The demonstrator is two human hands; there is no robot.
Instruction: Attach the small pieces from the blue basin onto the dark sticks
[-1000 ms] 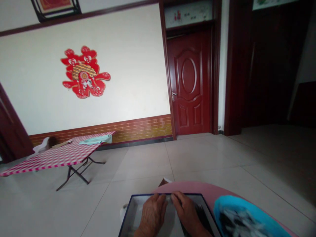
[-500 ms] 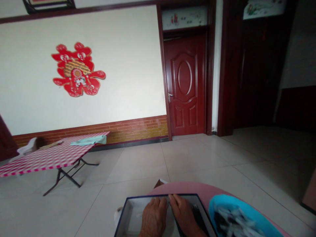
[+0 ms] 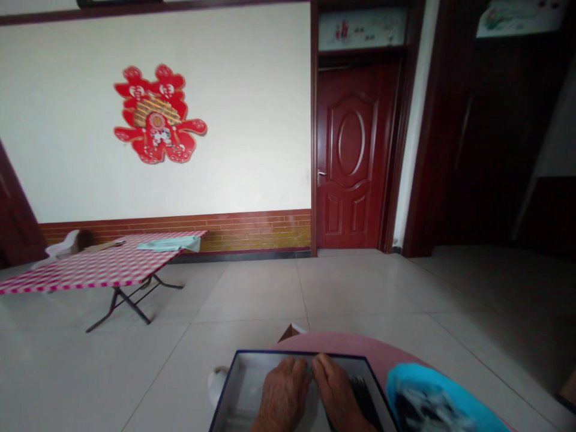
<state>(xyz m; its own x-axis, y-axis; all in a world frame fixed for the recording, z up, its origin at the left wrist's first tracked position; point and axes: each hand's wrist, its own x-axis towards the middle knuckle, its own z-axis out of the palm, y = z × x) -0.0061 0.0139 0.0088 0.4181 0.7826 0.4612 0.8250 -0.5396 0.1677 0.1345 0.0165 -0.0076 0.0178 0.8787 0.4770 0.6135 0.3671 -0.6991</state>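
My left hand (image 3: 284, 393) is over the middle of a shallow box (image 3: 245, 384) with a dark blue rim and pale inside. Its fingers are curled, close to the fingertips of my right hand (image 3: 335, 390). The fingers of both hands are bent and pressed together; what they hold, if anything, is too small to make out. Black comb-like items (image 3: 362, 390) lie in the right part of the box, partly behind my right hand. To the right of the box is a blue basin (image 3: 450, 384) with blurred black and whitish items inside.
The box and basin rest on a pink round table (image 3: 342, 342). Beyond are a table with a checked cloth (image 3: 90, 270), a brown carton (image 3: 290, 331), a white object (image 3: 216, 384) and a red door (image 3: 351, 156).
The view has tilted and shifted slightly, so the wall and door sit further right. Both hands remain over the box, with the fingertips slightly shifted.
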